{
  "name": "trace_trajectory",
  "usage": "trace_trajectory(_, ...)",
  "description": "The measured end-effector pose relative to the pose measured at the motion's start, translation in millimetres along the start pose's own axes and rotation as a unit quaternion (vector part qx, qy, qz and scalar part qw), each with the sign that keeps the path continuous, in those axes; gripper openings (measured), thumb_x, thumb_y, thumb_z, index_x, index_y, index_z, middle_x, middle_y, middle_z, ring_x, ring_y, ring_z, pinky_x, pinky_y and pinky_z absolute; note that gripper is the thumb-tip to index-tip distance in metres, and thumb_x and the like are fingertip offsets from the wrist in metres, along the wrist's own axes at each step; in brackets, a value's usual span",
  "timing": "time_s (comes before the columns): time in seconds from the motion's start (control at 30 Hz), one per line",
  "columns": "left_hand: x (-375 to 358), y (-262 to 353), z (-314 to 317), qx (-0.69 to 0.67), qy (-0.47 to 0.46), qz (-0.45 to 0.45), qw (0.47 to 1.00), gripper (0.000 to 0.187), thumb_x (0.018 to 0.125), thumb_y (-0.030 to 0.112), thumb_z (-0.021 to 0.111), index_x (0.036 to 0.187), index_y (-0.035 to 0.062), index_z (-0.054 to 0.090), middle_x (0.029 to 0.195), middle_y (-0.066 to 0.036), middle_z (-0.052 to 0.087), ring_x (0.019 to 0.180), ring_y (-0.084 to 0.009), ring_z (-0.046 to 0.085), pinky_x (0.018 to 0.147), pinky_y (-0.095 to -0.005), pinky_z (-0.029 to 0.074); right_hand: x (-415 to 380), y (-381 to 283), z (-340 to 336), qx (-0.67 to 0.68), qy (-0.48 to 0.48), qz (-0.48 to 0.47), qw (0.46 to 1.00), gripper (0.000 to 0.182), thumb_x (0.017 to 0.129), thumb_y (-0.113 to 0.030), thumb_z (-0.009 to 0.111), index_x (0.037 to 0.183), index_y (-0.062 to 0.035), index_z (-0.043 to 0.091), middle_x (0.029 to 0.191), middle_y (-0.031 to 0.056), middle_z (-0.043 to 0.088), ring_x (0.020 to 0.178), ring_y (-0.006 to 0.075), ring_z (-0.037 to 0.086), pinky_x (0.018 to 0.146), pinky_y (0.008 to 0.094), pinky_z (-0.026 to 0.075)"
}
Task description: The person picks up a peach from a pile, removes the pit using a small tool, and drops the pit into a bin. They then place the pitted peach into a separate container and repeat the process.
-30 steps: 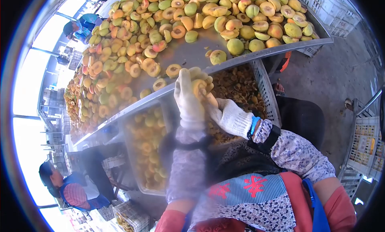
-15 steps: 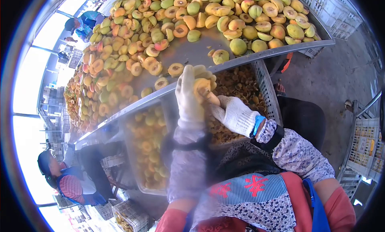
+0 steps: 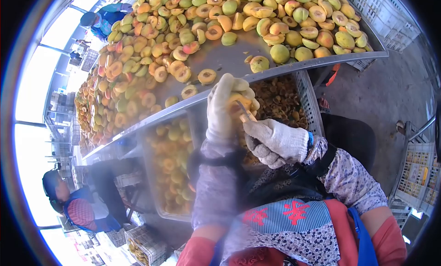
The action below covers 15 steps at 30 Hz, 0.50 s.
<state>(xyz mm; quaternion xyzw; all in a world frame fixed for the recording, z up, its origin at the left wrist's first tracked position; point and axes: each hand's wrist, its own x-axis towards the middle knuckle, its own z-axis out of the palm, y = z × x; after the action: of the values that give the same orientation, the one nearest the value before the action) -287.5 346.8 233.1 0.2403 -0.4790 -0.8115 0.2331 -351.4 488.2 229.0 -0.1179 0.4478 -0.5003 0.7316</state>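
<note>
Gloved in white, my left hand [image 3: 224, 110] wraps round a halved yellow peach [image 3: 238, 102], its cut side turned toward my right hand. My right hand [image 3: 278, 141], in a white knit glove, grips a small knife [image 3: 245, 113] with a light wooden handle. The knife's narrow metal blade lies against the middle of the peach. Both hands are above a perforated crate [image 3: 311, 105] of brown pits and scraps, beside the near edge of a metal table [image 3: 218, 59]. Many halved peaches [image 3: 179, 73] are heaped on that table.
Left of my forearm stands a clear tub [image 3: 158, 199] of peach pieces. A seated person [image 3: 85, 206] is at lower left, another person [image 3: 103, 22] at upper left. White crates [image 3: 381, 18] are stacked at upper right, and more crates [image 3: 418, 169] stand at right.
My right hand has turned and shifted slightly down and right, so the knife's blade now shows at the peach. The left hand keeps hold of the peach. The view has shifted a little.
</note>
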Motion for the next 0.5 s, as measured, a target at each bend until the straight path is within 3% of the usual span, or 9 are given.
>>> trace_trajectory(0.07,2,0,-2,-0.012,-0.001,-0.002,1.000,0.041,0.096,0.040,0.058,0.087,0.0002,0.060,0.071,-0.012,0.059,0.058,-0.0252,0.061,0.051,-0.0324,0.048,3,1,2,-0.049,0.047,-0.009,0.998,0.052,0.096,-0.057,0.053,0.080,-0.0082,0.051,0.057,-0.0028,0.041,0.039,0.0063,0.036,0.033,0.0224,0.030)
trace_trajectory(0.13,6,5,-2,0.114,-0.025,-0.060,0.991,0.043,0.096,0.040,0.058,0.086,-0.0016,0.061,0.073,-0.013,0.060,0.058,-0.0248,0.061,0.052,-0.0322,0.049,10,6,-5,-0.174,0.085,-0.066,0.979,0.050,0.097,-0.056,0.053,0.080,-0.0086,0.051,0.058,-0.0024,0.042,0.039,0.0065,0.037,0.034,0.0227,0.030)
trace_trajectory(0.23,11,-4,-15,0.066,-0.069,-0.066,0.993,0.042,0.096,0.038,0.057,0.087,-0.0030,0.062,0.073,-0.014,0.062,0.058,-0.0239,0.062,0.053,-0.0318,0.050,5,3,-6,-0.125,0.056,0.013,0.990,0.051,0.099,-0.056,0.044,0.090,-0.0071,0.056,0.059,-0.0020,0.046,0.044,0.0104,0.044,0.037,0.0264,0.035)
trace_trajectory(0.27,10,-3,-17,0.031,-0.111,-0.070,0.991,0.042,0.096,0.037,0.057,0.087,-0.0033,0.062,0.072,-0.014,0.062,0.058,-0.0236,0.063,0.053,-0.0317,0.051,4,2,-7,-0.126,0.055,0.014,0.990,0.051,0.099,-0.056,0.044,0.090,-0.0071,0.056,0.059,-0.0020,0.046,0.044,0.0104,0.044,0.037,0.0264,0.035)
trace_trajectory(0.33,10,1,-17,0.059,-0.110,-0.095,0.988,0.042,0.096,0.037,0.057,0.087,-0.0031,0.062,0.072,-0.014,0.062,0.058,-0.0239,0.062,0.053,-0.0317,0.051,1,1,-11,-0.064,-0.019,0.039,0.997,0.052,0.099,-0.058,0.045,0.088,-0.0080,0.055,0.058,-0.0036,0.044,0.042,0.0082,0.040,0.036,0.0251,0.032)
trace_trajectory(0.43,6,7,-11,0.099,-0.097,-0.116,0.984,0.042,0.098,0.038,0.055,0.087,-0.0023,0.062,0.072,-0.014,0.063,0.058,-0.0236,0.062,0.053,-0.0323,0.050,-4,-4,-7,-0.117,0.021,0.042,0.992,0.052,0.098,-0.059,0.047,0.084,-0.0096,0.055,0.057,-0.0045,0.041,0.040,0.0073,0.035,0.036,0.0247,0.029)
trace_trajectory(0.47,4,9,-9,0.113,-0.085,-0.112,0.984,0.043,0.099,0.039,0.053,0.087,-0.0017,0.062,0.074,-0.014,0.063,0.058,-0.0230,0.062,0.054,-0.0330,0.050,-2,-4,-8,-0.122,0.014,0.039,0.992,0.052,0.098,-0.059,0.047,0.084,-0.0096,0.055,0.057,-0.0045,0.041,0.040,0.0073,0.035,0.036,0.0247,0.029)
trace_trajectory(0.5,9,-4,-16,0.021,-0.142,-0.022,0.989,0.044,0.100,0.041,0.051,0.085,0.0004,0.059,0.072,-0.013,0.062,0.058,-0.0244,0.062,0.052,-0.0337,0.049,0,-2,-11,-0.060,-0.030,0.036,0.997,0.051,0.098,-0.059,0.048,0.082,-0.0102,0.055,0.057,-0.0049,0.040,0.040,0.0073,0.034,0.036,0.0246,0.028)
